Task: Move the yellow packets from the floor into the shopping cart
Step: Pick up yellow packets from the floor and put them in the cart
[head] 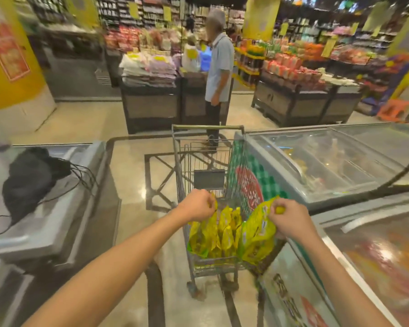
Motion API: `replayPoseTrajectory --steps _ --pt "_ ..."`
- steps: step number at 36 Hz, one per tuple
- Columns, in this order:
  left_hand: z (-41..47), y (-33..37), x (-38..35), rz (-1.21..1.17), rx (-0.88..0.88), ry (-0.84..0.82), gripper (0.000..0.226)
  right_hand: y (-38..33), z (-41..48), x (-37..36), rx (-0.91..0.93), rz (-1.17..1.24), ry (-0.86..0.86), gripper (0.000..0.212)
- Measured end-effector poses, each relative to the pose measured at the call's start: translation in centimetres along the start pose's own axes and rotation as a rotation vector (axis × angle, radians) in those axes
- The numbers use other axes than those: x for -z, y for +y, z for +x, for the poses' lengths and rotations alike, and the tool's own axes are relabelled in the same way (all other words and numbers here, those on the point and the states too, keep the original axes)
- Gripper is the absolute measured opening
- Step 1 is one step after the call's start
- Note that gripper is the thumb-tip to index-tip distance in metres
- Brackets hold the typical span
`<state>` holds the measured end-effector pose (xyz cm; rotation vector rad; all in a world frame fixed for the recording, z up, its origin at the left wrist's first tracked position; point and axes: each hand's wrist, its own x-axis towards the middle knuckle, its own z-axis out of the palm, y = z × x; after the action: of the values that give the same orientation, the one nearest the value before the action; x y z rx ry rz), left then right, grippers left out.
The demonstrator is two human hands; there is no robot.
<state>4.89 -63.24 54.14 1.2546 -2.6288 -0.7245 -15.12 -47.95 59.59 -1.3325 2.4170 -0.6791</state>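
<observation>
Between two chest freezers: a wire shopping cart (pixel 200 161) stands on the tiled aisle, its handle at the far end.
Packets, look: yellow packets (pixel 219 234), glossy plastic with green edging and dark print; the lettering is too blurred to read.
Packets, place: several stand on end, bunched at the near end of the cart basket, leaning on one another.
Left hand (pixel 197 206): fist closed, fingers curled together over the top edge of the leftmost packet, which hangs below the knuckles inside the cart.
Right hand (pixel 291 219): fingers clamped on the top of a larger yellow packet (pixel 257 234); a bit of yellow shows between thumb and forefinger.
Larger packet, place: it hangs below and left of the right fist, over the cart's right rim, touching the packets within.
Right freezer (pixel 328 166): glass lid, just beside the cart.
Left freezer (pixel 57 208): a black bag (pixel 28 182) with cords lies on top.
Beyond the cart: a person (pixel 219 74) stands by display stands.
</observation>
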Motion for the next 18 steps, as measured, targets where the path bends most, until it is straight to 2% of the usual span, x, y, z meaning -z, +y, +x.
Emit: replayPoseTrajectory --steps 9,18 --pt "5.5 -4.2 -0.2 -0.124 0.189 0.110 0.023 -2.8 9.4 -3.1 0.075 0.064 -0.132 0.011" --pt "14.1 -6.4 0.2 -0.223 0.278 0.130 0.025 -3.7 21.0 -6.4 0.143 0.052 -0.230 0.016"
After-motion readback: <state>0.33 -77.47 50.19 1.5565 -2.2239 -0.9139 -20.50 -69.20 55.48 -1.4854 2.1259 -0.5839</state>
